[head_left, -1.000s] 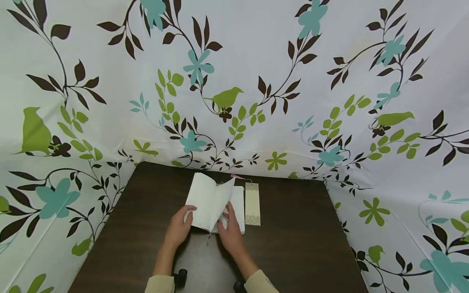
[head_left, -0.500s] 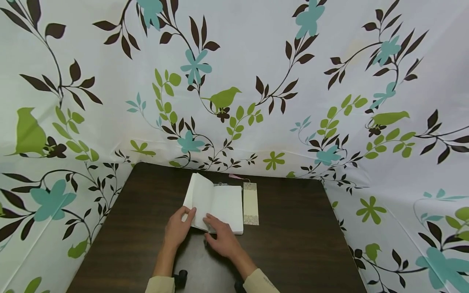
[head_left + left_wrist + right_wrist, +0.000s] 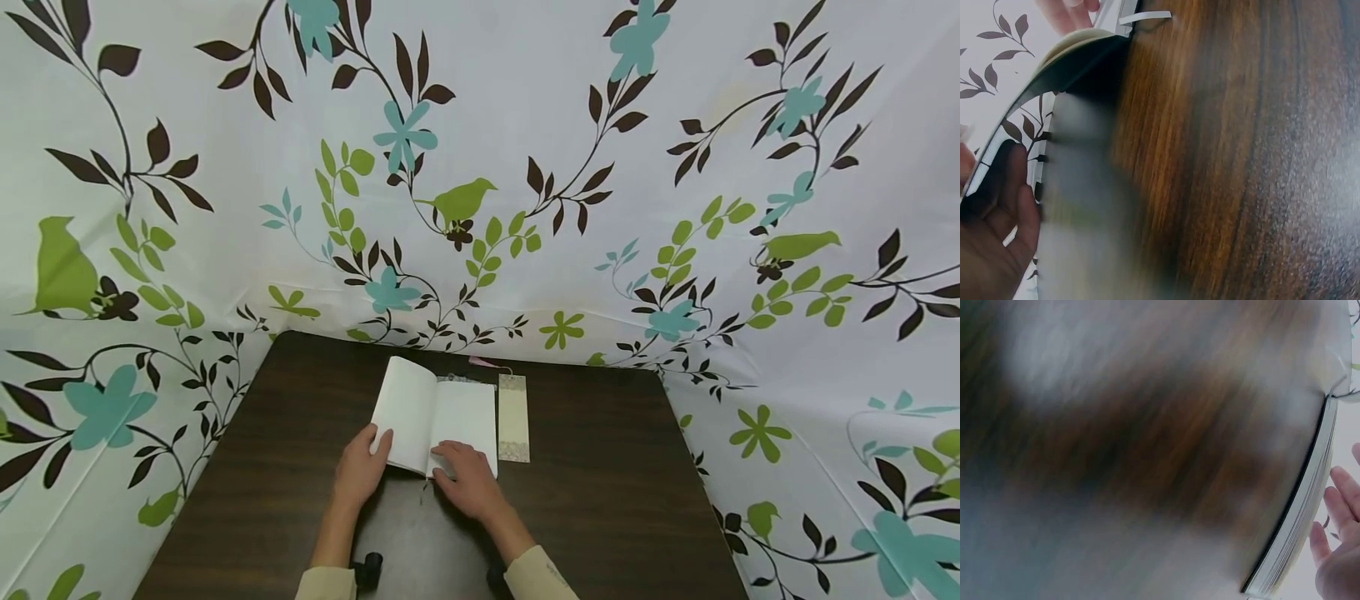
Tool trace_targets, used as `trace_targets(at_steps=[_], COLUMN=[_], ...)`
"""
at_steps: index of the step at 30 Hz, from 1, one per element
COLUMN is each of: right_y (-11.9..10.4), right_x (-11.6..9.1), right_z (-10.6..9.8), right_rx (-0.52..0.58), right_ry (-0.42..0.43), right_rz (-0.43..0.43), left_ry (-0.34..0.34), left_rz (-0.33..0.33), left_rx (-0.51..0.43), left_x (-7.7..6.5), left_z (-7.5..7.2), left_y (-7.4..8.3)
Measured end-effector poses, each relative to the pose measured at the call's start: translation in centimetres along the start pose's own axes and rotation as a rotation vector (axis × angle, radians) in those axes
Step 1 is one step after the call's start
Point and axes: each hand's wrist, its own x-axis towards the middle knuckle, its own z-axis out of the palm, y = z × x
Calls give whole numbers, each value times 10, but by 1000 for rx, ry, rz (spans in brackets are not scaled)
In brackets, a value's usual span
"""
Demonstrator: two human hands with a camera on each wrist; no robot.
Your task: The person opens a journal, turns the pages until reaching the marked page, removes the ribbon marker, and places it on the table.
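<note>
A notebook [image 3: 465, 412] with blank white pages lies spread on the dark table, its left half tilted up. My left hand [image 3: 360, 468] grips the outer edge of that raised half, thumb over the page. From the left wrist view, the dark cover [image 3: 1088, 65] shows above the table, with fingers of the left hand [image 3: 1004, 231] behind it. My right hand [image 3: 468, 479] rests at the lower part of the right-hand page, fingers loosely bent. The right wrist view shows the page block [image 3: 1300, 512] edge-on beside the right hand [image 3: 1344, 531]. A ribbon marker [image 3: 1147, 17] sticks out at the spine.
A cream bookmark [image 3: 513, 417] with a pink tassel [image 3: 483, 362] lies just right of the notebook. Something small and greyish [image 3: 456, 378] shows behind the notebook's top edge. A patterned white cloth [image 3: 480, 275] hangs behind the dark wooden table [image 3: 600, 500].
A page that stood up in the middle has gone over to the left half. My right hand released it, crossed to the spine, then slid back onto the right-hand page. My left hand kept its grip.
</note>
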Motion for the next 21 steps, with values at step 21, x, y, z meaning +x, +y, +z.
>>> trace_targets(at_steps=[21], right_y=[37], right_x=[0], right_z=[-22], right_rx=[-44], right_ry=[-87], right_rz=[85], left_ry=[13], left_rz=[102], left_rx=[-42], left_x=[3], left_z=[0], left_y=[-6])
